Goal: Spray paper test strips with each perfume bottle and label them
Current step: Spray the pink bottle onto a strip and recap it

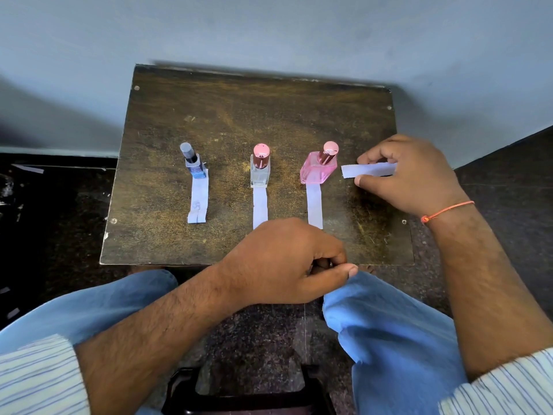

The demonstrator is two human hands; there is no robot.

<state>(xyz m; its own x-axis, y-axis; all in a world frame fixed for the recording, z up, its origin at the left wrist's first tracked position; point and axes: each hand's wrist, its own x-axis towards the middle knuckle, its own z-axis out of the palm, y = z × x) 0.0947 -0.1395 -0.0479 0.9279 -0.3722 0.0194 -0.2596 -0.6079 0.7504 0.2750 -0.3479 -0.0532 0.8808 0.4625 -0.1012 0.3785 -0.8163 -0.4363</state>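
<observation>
Three perfume bottles stand in a row on a small wooden table (227, 115): a blue bottle (195, 163) with a dark cap, a clear bottle (260, 170) with a pink cap, and a pink bottle (318, 170) with a pink cap. In front of each lies a white paper strip: left strip (198, 202) bears faint writing, middle strip (259, 209), right strip (314, 205). My right hand (416, 175) pinches a fourth strip (368, 170) to the right of the pink bottle. At the table's front edge my left hand (287, 262) is curled, thumb against fingers; what it holds is hidden.
The table stands against a pale blue wall (269, 31). A dark speckled floor (45, 220) surrounds it, with paper scraps at the left. My knees in blue trousers (389, 324) sit below the table's front edge. A dark stool frame (245, 396) shows at the bottom.
</observation>
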